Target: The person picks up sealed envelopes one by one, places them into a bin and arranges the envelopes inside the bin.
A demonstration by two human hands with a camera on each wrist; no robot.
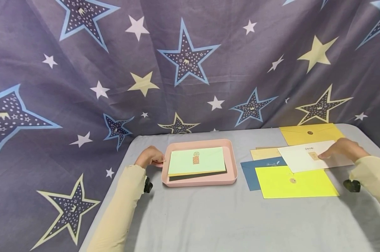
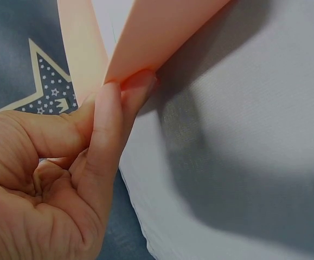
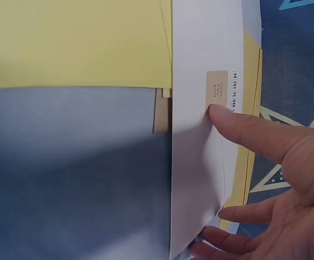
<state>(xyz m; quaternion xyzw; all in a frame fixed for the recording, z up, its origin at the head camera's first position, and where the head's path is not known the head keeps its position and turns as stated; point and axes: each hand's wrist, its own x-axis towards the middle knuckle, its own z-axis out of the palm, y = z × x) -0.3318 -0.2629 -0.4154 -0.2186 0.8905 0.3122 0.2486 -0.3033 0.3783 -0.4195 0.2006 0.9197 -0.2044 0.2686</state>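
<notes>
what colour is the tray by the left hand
The tray is pale pink, seen best in the head view.

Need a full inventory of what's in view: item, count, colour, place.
Tray: 1, pink, on the table, left of the envelope pile
Mint envelope: 1, pale green, top of the stack in the tray
Lower stack layers: at least 2, yellowish and dark, under the mint one
White envelope: 1, white, across the right-hand pile
Neon envelope: 1, bright yellow, pile's near side
Blue envelope: 1, blue, partly under the neon one
Tan envelope: at least 1, tan, mostly covered
Golden envelope: 1, golden yellow, far edge
Table cover: 1, grey, beneath everything
Star backdrop: purple-grey, behind
Sleeves: 2, cream, on both arms
Left hand: 1, pinching the tray rim
Right hand: 1, holding the white envelope
</notes>
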